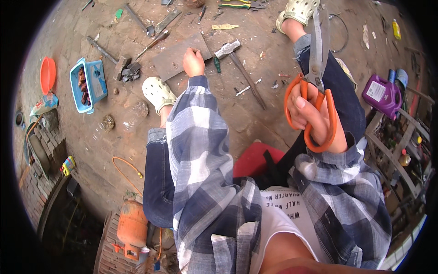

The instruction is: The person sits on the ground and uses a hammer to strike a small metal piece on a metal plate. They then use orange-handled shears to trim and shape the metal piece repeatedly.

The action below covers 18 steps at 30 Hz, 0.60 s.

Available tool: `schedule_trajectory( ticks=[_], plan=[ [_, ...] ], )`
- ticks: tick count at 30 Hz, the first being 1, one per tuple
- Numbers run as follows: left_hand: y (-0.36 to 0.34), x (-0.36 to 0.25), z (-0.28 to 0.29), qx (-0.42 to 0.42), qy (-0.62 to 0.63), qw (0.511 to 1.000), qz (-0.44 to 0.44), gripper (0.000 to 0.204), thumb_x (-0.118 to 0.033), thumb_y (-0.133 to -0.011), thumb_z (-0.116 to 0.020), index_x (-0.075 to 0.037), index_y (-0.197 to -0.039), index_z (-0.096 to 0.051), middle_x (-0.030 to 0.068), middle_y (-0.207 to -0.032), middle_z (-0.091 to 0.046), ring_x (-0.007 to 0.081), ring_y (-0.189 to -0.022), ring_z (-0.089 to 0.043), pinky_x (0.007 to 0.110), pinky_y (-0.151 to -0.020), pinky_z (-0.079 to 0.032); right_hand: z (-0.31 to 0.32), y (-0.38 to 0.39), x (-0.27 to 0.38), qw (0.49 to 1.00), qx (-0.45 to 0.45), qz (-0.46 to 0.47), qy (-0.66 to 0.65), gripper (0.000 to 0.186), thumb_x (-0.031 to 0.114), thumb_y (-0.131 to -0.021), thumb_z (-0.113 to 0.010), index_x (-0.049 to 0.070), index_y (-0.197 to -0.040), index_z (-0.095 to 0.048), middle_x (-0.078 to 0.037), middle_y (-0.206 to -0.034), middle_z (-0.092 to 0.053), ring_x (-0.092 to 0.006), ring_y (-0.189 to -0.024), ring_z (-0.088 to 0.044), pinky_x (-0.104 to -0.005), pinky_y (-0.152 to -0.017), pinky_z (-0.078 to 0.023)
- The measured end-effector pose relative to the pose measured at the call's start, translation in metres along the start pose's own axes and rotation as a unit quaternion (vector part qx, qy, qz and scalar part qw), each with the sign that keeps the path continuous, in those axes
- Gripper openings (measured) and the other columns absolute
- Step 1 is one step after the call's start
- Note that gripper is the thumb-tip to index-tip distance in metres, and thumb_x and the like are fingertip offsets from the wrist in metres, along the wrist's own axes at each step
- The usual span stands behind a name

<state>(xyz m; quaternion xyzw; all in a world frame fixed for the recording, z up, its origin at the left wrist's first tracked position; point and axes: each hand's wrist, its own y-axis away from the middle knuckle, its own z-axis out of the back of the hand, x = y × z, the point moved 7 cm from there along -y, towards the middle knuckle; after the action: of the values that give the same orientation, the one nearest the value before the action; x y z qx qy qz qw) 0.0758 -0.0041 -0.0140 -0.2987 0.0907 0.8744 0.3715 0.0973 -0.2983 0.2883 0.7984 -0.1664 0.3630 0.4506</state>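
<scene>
My right hand is wrapped round the orange handles of a large pair of scissors, raised over my right leg with the grey blades pointing away from me. The blades look nearly together. My left hand is closed above a flat metal plate lying on the ground. Its fingers curl under, so anything inside them is hidden. Just right of that hand lie a small tool with a green handle and a hammer with a pale head and a dark handle.
Several tools, including another hammer and pliers, lie at the far side. On the left are a blue basin, an orange bowl and an orange gas cylinder. A purple jug stands right, beside a metal frame.
</scene>
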Motion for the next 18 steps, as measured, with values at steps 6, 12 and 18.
schedule_trajectory(
  ticks=[6, 12, 18],
  plan=[
    [0.027, -0.106, 0.071, -0.02, 0.374, 0.925, 0.062, 0.006, -0.007, -0.091, -0.062, -0.002, -0.093, -0.06, -0.0096, -0.066, -0.035, 0.0001, -0.059, -0.029, 0.019, -0.05, -0.023, 0.007, -0.004, 0.001, 0.998, -0.023, 0.037, 0.047, 0.023, 0.024, -0.092, -0.062, 0.006, -0.084, -0.049, 0.003, -0.067, -0.044, -0.005, -0.057, -0.04, -0.0208, -0.051, -0.031],
    [0.112, -0.23, 0.169, -0.001, 0.474, 0.88, 0.006, 0.009, 0.002, -0.089, -0.061, -0.002, -0.097, -0.058, -0.0081, -0.074, -0.043, -0.0005, -0.062, -0.034, 0.016, -0.053, -0.027, 0.004, -0.012, 0.014, 0.993, -0.036, 0.114, -0.001, 0.028, 0.007, -0.082, -0.074, 0.006, -0.089, -0.047, -0.006, -0.088, -0.065, -0.0059, -0.073, -0.056, -0.0202, -0.06, -0.043],
    [0.134, -0.262, 0.208, -0.003, 0.4, 0.904, -0.153, 0.012, 0.005, -0.088, -0.062, 0.0, -0.098, -0.057, -0.0045, -0.08, -0.046, 0.0006, -0.062, -0.035, 0.016, -0.053, -0.028, -0.005, -0.005, 0.019, 0.99, 0.02, 0.138, -0.033, 0.031, 0.01, -0.08, -0.076, 0.007, -0.086, -0.046, -0.006, -0.083, -0.064, -0.0086, -0.074, -0.056, -0.0245, -0.063, -0.045]
  ],
)
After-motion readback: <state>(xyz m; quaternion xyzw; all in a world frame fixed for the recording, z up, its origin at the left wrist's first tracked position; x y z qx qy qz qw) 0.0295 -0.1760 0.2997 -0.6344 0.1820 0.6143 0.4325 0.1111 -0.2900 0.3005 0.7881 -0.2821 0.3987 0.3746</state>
